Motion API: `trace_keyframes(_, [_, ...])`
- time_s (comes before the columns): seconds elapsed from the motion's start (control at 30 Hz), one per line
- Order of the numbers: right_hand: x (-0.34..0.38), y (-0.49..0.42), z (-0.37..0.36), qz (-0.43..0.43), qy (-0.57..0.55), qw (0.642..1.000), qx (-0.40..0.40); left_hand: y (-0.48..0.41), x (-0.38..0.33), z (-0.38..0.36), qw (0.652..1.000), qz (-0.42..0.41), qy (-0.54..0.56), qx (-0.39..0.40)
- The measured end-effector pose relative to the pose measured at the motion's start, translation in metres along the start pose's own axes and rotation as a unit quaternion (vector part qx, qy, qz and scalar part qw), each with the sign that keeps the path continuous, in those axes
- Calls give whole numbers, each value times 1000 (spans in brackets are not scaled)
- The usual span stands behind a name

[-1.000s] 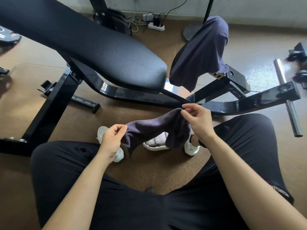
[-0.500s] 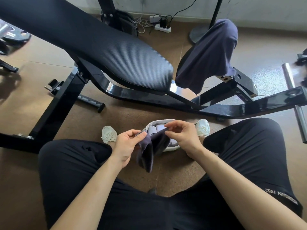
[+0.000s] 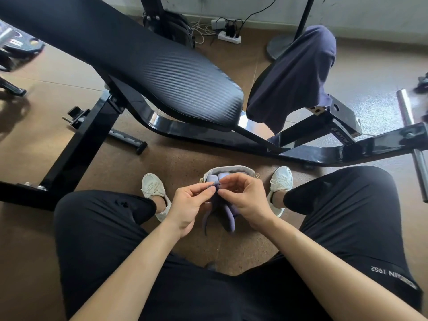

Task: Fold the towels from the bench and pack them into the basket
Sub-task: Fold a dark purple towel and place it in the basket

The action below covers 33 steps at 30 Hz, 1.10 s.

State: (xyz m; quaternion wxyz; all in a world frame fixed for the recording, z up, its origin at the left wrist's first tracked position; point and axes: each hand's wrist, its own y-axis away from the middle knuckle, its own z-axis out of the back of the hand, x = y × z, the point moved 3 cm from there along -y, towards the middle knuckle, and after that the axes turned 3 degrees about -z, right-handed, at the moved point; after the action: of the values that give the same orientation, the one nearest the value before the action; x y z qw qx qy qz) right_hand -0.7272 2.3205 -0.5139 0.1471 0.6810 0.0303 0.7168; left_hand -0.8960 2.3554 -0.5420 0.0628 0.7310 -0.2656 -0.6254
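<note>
White power strip (image 3: 229, 38), round stand base (image 3: 278, 48), white sneakers (image 3: 153, 187)

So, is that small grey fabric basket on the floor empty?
No, folded lilac towels sit inside the small grey fabric basket.

Black padded bench (image 3: 162, 72) stands on the brown floor (image 3: 185, 163). One dark towel (image 3: 296, 77) hangs draped over the upright at the bench's right end. A small basket (image 3: 231, 168) sits on the floor just before the bench's front edge.
</note>
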Motion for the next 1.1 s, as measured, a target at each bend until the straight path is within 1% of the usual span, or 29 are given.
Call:
trace_keyframes(0.07, [-4, 2, -3, -1, 11, 1000, 1, 0, 2, -2, 1000, 1, 5, 6])
trace_keyframes(0.13, [-7, 2, -4, -17, 8, 1000, -15, 0, 4, -1, 1000, 1, 8, 12])
trace_keyframes(0.27, [-10, 2, -2, -68, -51, 996, -19, -2, 5, 0, 999, -19, -16, 20])
trace_keyframes(0.33, [-10, 1, -3, -74, -74, 994, -19, -1, 3, 2, 1000, -16, -17, -9])
trace_keyframes(0.47, [-9, -2, 4, -67, -74, 993, -63, -1, 1, 10, 997, -4, -9, -77])
trace_keyframes(0.6, [-7, 0, 7, -51, -57, 994, -78, 4, -3, 10, 993, -25, -61, -95])
trace_keyframes(0.73, [-2, 5, -6, -30, -27, 999, -16, 8, -6, 2, 992, -54, -80, -77])
trace_keyframes(0.83, [1, 7, -9, -28, -1, 1000, 8, 7, -6, 3, 990, -62, -100, -75])
trace_keyframes(0.97, [0, 7, -10, -48, 2, 998, 42, 6, -7, 5, 987, -86, -126, -55])
trace_keyframes(1.1, [-3, 5, -12, -58, 1, 996, 71, 8, -12, 5, 975, -130, -170, -63])
